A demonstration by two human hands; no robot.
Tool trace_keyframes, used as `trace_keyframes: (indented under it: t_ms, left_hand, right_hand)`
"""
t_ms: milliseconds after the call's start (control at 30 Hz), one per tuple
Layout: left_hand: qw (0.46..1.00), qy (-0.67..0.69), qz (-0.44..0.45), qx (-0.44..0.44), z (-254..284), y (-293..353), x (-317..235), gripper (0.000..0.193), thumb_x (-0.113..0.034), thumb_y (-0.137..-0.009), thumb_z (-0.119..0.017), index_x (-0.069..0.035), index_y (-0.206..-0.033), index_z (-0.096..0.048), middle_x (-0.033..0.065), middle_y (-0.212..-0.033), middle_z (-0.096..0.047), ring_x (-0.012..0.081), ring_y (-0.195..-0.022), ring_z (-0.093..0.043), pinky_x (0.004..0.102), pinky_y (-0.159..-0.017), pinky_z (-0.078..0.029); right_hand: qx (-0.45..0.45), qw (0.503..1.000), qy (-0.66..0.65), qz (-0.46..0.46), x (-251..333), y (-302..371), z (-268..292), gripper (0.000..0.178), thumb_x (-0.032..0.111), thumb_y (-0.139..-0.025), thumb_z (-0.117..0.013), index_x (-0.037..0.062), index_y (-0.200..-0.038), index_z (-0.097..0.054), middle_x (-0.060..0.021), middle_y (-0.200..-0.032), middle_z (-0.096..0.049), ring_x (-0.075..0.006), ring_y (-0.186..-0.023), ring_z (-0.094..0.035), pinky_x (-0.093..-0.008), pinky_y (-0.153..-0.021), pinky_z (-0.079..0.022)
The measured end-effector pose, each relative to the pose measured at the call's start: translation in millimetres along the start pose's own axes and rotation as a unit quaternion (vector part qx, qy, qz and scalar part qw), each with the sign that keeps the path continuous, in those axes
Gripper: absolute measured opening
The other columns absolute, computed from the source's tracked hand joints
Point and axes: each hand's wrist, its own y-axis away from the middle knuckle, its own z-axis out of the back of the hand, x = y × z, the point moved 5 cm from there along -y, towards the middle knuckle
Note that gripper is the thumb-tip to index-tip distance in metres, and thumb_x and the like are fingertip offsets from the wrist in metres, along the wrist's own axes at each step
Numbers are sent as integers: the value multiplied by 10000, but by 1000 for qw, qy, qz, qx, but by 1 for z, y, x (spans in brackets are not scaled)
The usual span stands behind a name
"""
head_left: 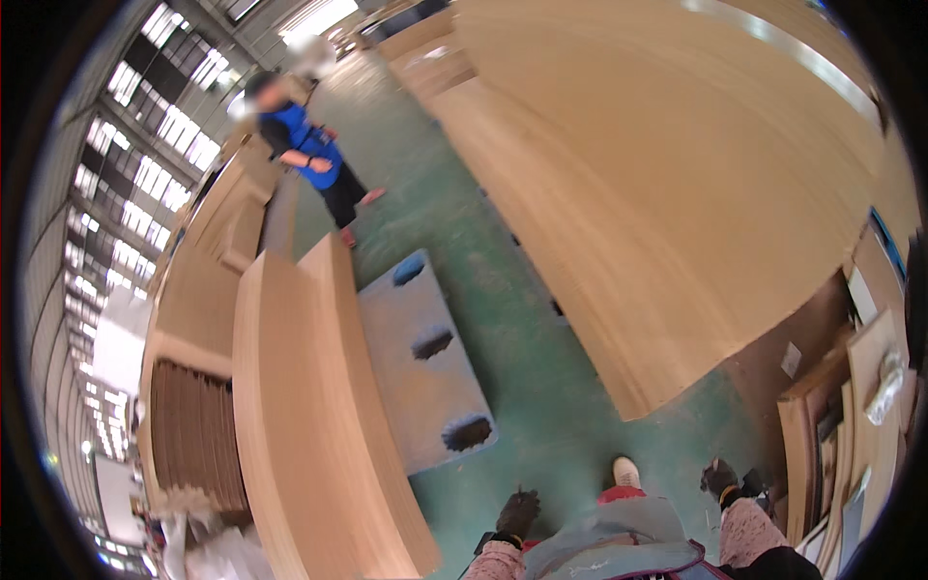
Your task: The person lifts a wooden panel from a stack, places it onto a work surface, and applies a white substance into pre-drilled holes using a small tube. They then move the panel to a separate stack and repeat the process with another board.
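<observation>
My left hand (pixel 519 513), in a dark glove, hangs low beside my body with its fingers loosely apart and nothing visible in it. My right hand (pixel 718 478), gloved too, is out to the other side, fingers slightly spread and no object in them. Neither touches anything. Nearest my left hand are a tall stack of light brown cardboard sheets (pixel 314 425) and a blue-grey plastic pallet (pixel 420 382). Closest to my right hand lean several boards and flattened cardboard pieces (pixel 802 454).
A large stack of brown cardboard sheets (pixel 657 193) fills the right side. Green floor (pixel 541 416) runs between the stacks. Ahead on the left, a person in a blue apron (pixel 314 155) stands beside more cardboard (pixel 203 300). My shoe (pixel 626 472) shows below.
</observation>
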Motion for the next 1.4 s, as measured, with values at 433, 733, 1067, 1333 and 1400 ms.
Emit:
trace_keyframes:
  t_ms: [433, 733, 1067, 1333, 1400]
  left_hand:
    - [917, -368, -4, 154, -76, -68, -156, 359, -352, -950, -491, -86, -1162, -605, 133, -957, -648, 231, -803, -625, 362, -693, -514]
    - [815, -552, -88, 155, 18, -167, -193, 316, -280, -916, -486, -111, -1168, -574, 191, -1101, -611, 347, -958, -634, 459, -825, -517]
    - [955, -225, 130, 142, -34, -199, -212, 397, -409, -911, -502, -80, -1112, -596, 99, -819, -632, 204, -675, -621, 340, -607, -514]
    - [978, -50, 117, 167, -136, -197, -202, 301, -310, -912, -589, -43, -1051, -583, 52, -775, -598, 141, -625, -560, 277, -559, -472]
    - [975, -36, 130, 174, -148, -204, -204, 305, -319, -918, -583, -46, -1057, -584, 52, -786, -597, 138, -626, -557, 277, -558, -471]
  right_hand:
    - [-167, 811, -560, -2, 113, 27, 61, 93, 246, -964, -510, 175, -923, -467, 17, -690, -457, -147, -541, -452, -295, -488, -357]
    - [-282, 830, -408, 254, 293, 29, 141, 40, 141, -983, -462, 143, -950, -438, 16, -690, -430, -116, -574, -420, -264, -497, -330]
    - [-49, 844, 509, 161, 192, -125, -66, 203, 268, -810, -601, 75, -794, -660, -179, -840, -645, -357, -876, -623, -448, -818, -487]
    - [-180, 967, -80, -162, 127, -152, -126, 202, 215, -872, -463, 155, -780, -632, -73, -716, -619, -264, -736, -610, -415, -642, -468]
    - [-149, 967, -71, -192, 142, -138, -117, 225, 241, -908, -443, 140, -798, -610, -73, -710, -602, -266, -690, -593, -405, -609, -473]
